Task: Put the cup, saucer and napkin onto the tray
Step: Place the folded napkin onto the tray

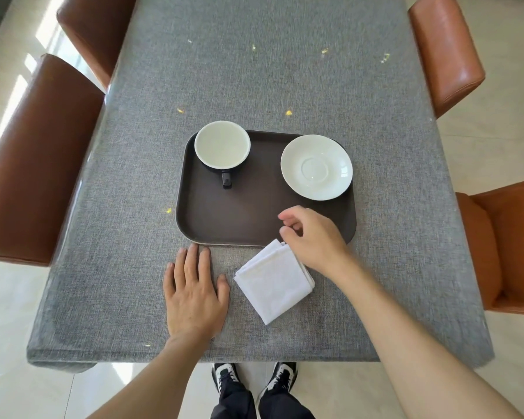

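Observation:
A dark brown tray (239, 213) lies on the grey table. In its far left corner stands a cup (222, 145), black outside and white inside, its handle pointing toward me. A white saucer (316, 167) rests in the tray's far right corner. A folded white napkin (273, 281) lies on the tablecloth just in front of the tray's near edge. My right hand (310, 237) pinches the napkin's far corner, over the tray's near right corner. My left hand (194, 291) lies flat on the cloth, fingers spread, fingertips near the tray's near edge.
The table (270, 71) wears a grey cloth with small yellow specks. Brown leather chairs stand on the left (37, 164) and orange ones on the right (445, 49). My feet show below the table's near edge.

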